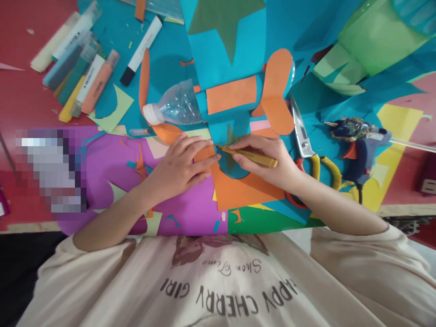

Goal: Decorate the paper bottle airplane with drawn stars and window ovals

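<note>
My right hand grips a mustard-yellow marker, its tip pointing left and close to my left fingertips. Under the marker lies a blue paper piece with a rounded lower end and a dark green star, partly covered by my right hand. It rests on a sheet of orange paper. My left hand lies flat with fingers apart, pressing on an orange paper part beside the blue piece. Just above, a cut clear bottle top with a white cap lies on its side.
Scissors and a glue gun lie at the right. Several markers are bunched at upper left, near a black-and-white marker. Orange cutouts, a large green star and paper scraps surround my hands. A blurred-out object sits at left.
</note>
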Action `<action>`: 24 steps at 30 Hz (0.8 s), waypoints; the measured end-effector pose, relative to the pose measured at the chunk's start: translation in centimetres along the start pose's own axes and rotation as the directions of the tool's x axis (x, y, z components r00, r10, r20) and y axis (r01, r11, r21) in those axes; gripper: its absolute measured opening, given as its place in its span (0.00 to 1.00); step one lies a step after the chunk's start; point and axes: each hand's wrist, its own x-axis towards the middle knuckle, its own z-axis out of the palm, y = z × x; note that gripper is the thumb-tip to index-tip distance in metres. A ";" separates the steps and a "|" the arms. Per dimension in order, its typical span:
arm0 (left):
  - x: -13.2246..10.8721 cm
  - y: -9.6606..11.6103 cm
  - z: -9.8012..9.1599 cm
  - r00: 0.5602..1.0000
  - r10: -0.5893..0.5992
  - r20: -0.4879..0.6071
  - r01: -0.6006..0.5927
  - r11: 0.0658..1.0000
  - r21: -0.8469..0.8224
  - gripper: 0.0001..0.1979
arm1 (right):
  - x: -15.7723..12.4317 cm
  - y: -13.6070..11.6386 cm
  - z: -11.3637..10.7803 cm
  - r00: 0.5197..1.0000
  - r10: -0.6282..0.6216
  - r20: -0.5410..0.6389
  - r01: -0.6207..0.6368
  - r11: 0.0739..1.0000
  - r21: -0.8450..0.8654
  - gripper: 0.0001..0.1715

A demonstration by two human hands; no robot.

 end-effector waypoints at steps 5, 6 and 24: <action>0.0 0.1 0.0 1.000 -0.015 0.015 0.015 1.000 0.002 0.19 | 0.1 0.0 0.0 1.000 -0.006 -0.007 0.006 1.000 -0.011 0.07; 0.0 0.1 -0.1 1.000 -0.017 0.019 0.017 1.000 0.003 0.19 | 0.1 0.0 0.0 1.000 -0.004 -0.008 0.004 1.000 -0.016 0.07; 0.0 0.0 0.1 1.000 -0.003 -0.008 0.004 1.000 0.029 0.18 | 0.1 0.0 0.1 1.000 0.018 -0.008 -0.017 0.999 0.044 0.06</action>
